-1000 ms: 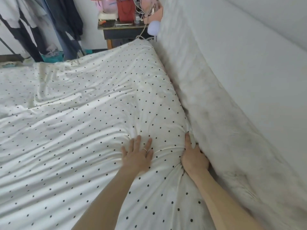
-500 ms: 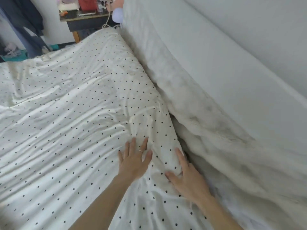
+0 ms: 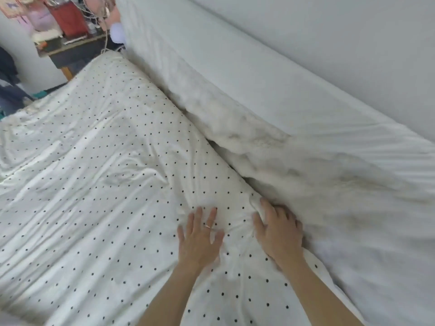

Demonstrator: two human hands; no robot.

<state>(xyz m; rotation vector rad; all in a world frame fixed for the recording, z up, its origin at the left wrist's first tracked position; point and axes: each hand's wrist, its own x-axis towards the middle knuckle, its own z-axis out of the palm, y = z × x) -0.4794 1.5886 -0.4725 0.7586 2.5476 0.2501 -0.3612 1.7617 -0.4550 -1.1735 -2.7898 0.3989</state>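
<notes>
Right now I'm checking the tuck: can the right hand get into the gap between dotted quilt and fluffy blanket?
Probably yes. The right hand grips the dotted quilt at its edge, right beside the gap; only the soft fluffy blanket borders it, nothing lies across.

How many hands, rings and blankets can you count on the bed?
Hands: 2, left hand and right hand
Rings: 1, thin metal ring
Blankets: 2, white black-dotted fabric duvet and fluffy white blanket
Total: 5

Duvet (image 3: 106, 184) spread out ahead, fleece (image 3: 294, 161) along its right edge, left hand (image 3: 200, 241) on the duvet, right hand (image 3: 277, 231) just beside it at that edge, touching the fleece, table (image 3: 77, 47) beyond the far corner
</notes>
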